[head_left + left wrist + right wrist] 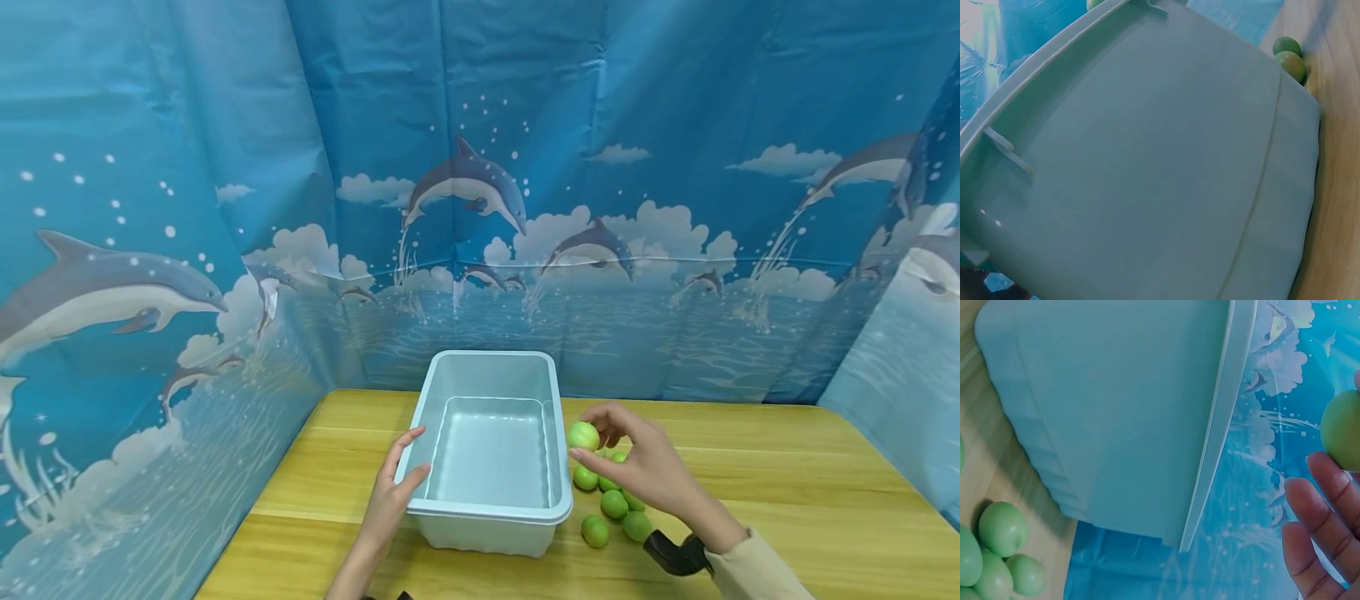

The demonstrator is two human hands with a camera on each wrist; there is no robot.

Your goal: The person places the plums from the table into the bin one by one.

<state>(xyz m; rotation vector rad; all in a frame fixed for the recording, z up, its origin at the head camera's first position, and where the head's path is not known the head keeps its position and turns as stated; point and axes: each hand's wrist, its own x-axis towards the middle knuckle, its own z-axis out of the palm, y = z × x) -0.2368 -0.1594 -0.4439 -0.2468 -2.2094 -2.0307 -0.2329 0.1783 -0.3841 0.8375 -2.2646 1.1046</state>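
A pale blue plastic bin (491,511) stands on the table, and no fruit shows inside it. My left hand (390,500) grips its left rim near the front corner, thumb over the edge; the other fingers are partly hidden. Just past the right rim, my right hand (641,458) pinches a round green fruit (582,436), raised above the table, between thumb and fingers. In the right wrist view this green fruit (1342,431) appears at the right edge, near the fingers (1310,503). Below the right hand, several smooth green fruits (614,504) lie loosely grouped beside the bin.
The wooden table (787,492) extends to the right of the fruits. Behind and at both sides hangs a blue curtain (480,100) printed with dolphins. A black wrist strap device (675,554) sits at the right wrist, next to a beige sleeve (757,571).
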